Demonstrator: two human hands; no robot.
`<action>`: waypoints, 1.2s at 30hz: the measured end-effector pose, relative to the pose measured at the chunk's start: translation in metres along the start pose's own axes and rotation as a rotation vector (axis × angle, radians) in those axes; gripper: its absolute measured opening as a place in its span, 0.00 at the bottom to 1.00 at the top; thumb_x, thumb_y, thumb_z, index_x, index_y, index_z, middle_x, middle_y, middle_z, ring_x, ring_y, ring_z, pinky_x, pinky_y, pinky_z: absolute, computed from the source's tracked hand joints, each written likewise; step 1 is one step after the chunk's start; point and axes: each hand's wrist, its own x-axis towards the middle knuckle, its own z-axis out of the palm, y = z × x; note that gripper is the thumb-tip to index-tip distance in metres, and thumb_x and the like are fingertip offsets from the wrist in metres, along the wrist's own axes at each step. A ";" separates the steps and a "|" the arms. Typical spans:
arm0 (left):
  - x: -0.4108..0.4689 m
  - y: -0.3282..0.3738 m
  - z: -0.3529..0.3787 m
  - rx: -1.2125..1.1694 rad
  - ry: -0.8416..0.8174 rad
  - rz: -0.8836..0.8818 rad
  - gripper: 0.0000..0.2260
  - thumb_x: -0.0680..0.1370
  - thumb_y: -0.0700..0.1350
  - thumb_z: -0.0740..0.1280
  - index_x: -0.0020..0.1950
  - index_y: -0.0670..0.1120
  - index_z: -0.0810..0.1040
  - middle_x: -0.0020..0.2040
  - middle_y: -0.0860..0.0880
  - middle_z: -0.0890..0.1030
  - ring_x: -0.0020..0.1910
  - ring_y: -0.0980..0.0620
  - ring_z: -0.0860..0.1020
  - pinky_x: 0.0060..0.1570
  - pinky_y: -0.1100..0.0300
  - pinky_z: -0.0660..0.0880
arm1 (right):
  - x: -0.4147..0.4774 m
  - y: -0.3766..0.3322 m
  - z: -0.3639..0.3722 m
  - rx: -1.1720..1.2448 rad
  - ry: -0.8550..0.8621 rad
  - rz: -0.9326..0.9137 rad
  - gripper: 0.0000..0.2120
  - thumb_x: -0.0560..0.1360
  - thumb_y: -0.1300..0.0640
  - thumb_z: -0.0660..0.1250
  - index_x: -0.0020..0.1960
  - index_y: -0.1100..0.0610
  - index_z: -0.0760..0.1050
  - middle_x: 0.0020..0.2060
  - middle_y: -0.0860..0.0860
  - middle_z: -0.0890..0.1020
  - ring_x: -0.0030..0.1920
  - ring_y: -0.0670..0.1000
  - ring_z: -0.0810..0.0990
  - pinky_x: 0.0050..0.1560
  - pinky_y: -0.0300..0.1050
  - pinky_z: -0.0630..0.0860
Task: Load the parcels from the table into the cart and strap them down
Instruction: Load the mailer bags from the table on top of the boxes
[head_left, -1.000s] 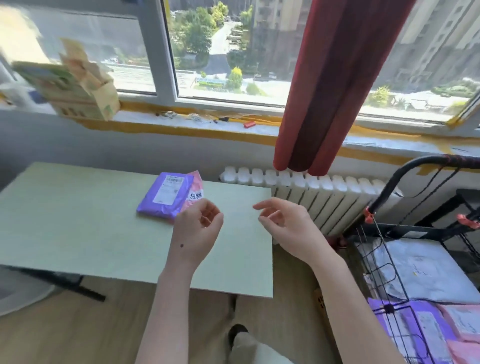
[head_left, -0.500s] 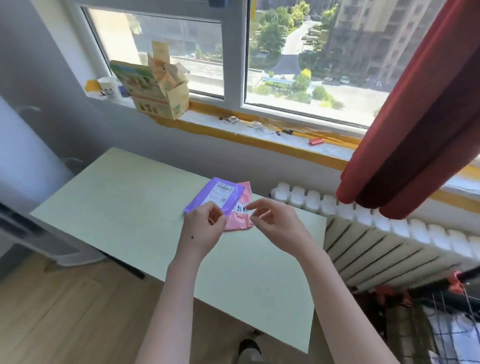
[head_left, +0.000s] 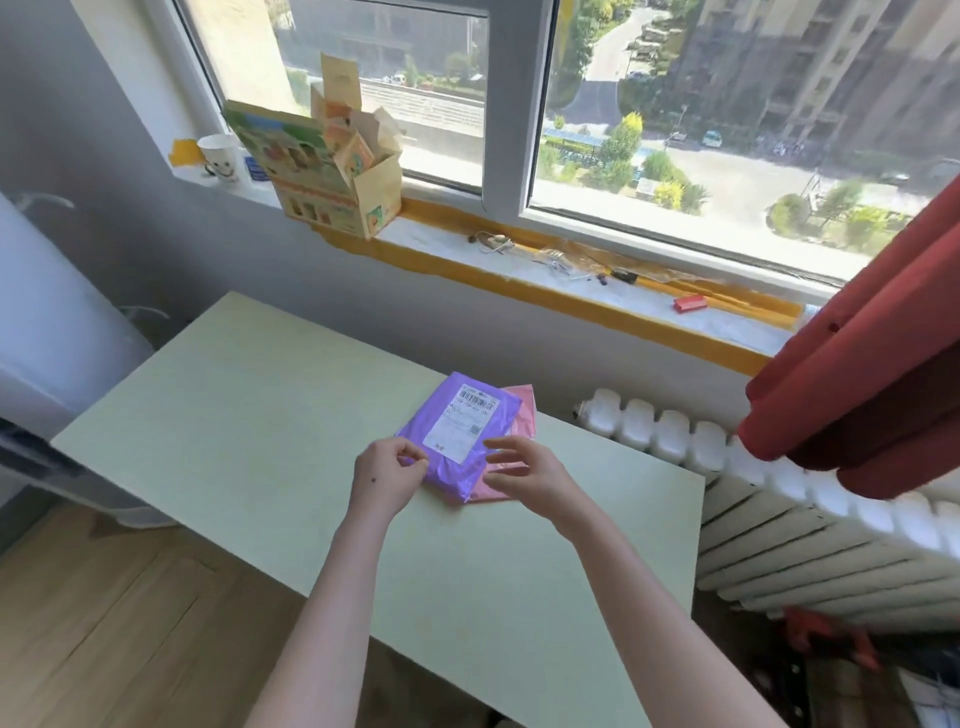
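- On the pale green table (head_left: 249, 415), near its far right edge beside the radiator (head_left: 727, 457), a purple parcel (head_left: 460, 431) lies label-up on top of a pink parcel (head_left: 522, 410), whose right side and near corner stick out from under it.
- These two are the only parcels visible on the table, so the step in hand looks like picking up the last of the load; strapping is not yet started.
- The left hand (head_left: 387, 475) sits at the purple parcel's near left corner with its fingers curled. Thumb and forefinger (head_left: 415, 460) meet right at the edge, but I cannot tell whether they have actually pinched the wrapper or only touch it.
- The right hand (head_left: 530, 475) hovers over the near right corner with loosely spread, gently bent fingers (head_left: 498, 447) above the label edge and the pink wrapper, and it is closed on nothing.
- Both forearms reach forward from the bottom of the view and converge on the stack, wrists roughly level with the tabletop.
- The next move probably calls for both hands to close on opposite sides of the stack, catching the pink parcel as well so that it does not slide out from under.
- The slick wrappers may slip against each other as they are lifted.
- The cart is not clearly in view, with only dark, blurred shapes at the lower right, so the carry should swing that way.
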 end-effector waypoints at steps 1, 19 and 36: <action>0.011 -0.003 0.002 0.021 -0.022 -0.017 0.05 0.73 0.39 0.68 0.39 0.47 0.81 0.41 0.46 0.82 0.45 0.47 0.79 0.42 0.63 0.69 | 0.008 0.003 0.003 0.022 0.014 0.025 0.19 0.74 0.65 0.70 0.62 0.51 0.74 0.57 0.54 0.78 0.49 0.48 0.79 0.47 0.40 0.77; 0.158 -0.062 0.019 0.183 -0.488 -0.062 0.24 0.76 0.40 0.65 0.72 0.40 0.65 0.63 0.41 0.76 0.61 0.44 0.75 0.56 0.59 0.69 | 0.101 0.040 0.079 0.326 0.461 0.357 0.48 0.69 0.69 0.74 0.78 0.53 0.49 0.58 0.51 0.74 0.61 0.53 0.73 0.56 0.46 0.76; 0.176 -0.032 -0.015 -0.134 -0.532 0.080 0.06 0.72 0.34 0.72 0.47 0.42 0.80 0.42 0.47 0.81 0.42 0.48 0.78 0.38 0.67 0.75 | 0.087 0.009 0.066 0.388 0.597 0.222 0.15 0.73 0.72 0.66 0.59 0.63 0.79 0.45 0.53 0.83 0.47 0.53 0.80 0.55 0.55 0.78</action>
